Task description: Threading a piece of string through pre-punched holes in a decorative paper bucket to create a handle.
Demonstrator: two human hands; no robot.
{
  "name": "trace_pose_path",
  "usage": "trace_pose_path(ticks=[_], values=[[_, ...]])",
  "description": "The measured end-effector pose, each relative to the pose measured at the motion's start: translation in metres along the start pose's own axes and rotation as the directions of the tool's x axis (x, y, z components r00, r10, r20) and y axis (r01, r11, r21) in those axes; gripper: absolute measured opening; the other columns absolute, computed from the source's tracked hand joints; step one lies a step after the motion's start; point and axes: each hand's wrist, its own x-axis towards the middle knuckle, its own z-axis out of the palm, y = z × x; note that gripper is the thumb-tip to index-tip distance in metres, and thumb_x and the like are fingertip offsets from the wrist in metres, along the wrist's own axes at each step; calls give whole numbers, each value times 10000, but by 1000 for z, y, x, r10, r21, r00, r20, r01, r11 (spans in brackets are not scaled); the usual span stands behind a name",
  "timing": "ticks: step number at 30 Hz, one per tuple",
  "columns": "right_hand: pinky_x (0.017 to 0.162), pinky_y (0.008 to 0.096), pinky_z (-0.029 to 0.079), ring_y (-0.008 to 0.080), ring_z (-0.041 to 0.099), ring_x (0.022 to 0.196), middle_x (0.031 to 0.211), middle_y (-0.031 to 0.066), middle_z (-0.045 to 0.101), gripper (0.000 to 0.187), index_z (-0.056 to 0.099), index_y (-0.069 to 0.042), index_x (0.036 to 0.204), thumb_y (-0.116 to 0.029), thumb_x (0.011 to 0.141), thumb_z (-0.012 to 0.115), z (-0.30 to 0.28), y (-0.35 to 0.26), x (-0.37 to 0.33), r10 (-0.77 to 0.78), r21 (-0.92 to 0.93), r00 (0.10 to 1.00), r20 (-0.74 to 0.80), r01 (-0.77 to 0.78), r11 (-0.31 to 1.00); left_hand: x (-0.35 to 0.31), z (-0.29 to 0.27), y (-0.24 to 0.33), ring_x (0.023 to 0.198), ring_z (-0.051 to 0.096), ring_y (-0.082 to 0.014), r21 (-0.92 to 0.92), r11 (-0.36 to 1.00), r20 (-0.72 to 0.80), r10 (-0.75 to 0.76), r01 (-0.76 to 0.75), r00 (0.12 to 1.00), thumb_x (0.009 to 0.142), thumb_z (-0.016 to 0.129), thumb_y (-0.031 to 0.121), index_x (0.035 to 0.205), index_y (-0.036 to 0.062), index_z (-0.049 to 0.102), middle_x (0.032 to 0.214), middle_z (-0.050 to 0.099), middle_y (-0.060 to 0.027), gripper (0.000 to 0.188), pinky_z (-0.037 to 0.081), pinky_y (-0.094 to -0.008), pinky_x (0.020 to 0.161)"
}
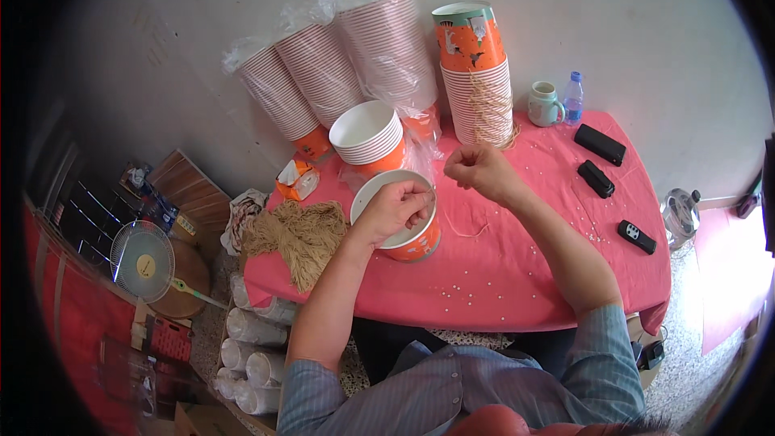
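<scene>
My left hand (397, 208) is closed in a pinch above a paper bucket (416, 249), white inside with an orange printed outside. To its right, my right hand (482, 171) is raised over the table with thumb and fingertips pinched together. Whatever either hand grips is too fine to make out. A thin pale strand (472, 234) curves on the cloth below my right hand. Beside my left forearm lies a heap of tan string (299, 234). More strands drape down the side of a tall bucket stack (464, 105) behind my right hand.
On the pink-covered table (525, 282) are small white beads, nested buckets (367, 137), plastic-wrapped bucket stacks (387, 48), and an orange packet (297, 180). Rightward are a mug (544, 105), bottle (573, 98), black cases (600, 144) and a remote (637, 236). A fan (144, 262) stands left.
</scene>
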Motion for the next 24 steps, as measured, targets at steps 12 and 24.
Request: trace_pose_path(ticks=[12, 24], values=[[781, 353, 583, 178, 713, 870, 917, 39, 761, 68, 803, -47, 944, -79, 884, 798, 1, -51, -31, -390, -385, 899, 199, 437, 813, -17, 21, 16, 721, 610, -51, -174, 983, -153, 37, -64, 987, 1099, 647, 133, 1105, 14, 745, 913, 743, -16, 155, 472, -219, 631], [785, 301, 582, 140, 727, 870, 966, 45, 752, 80, 842, -15, 1026, -78, 980, 822, 25, -12, -14, -201, 385, 954, 222, 104, 917, -32, 29, 18, 852, 631, -56, -110, 990, -120, 74, -87, 990, 1096, 628, 99, 1204, -12, 734, 1020, 769, -34, 187, 496, -223, 742]])
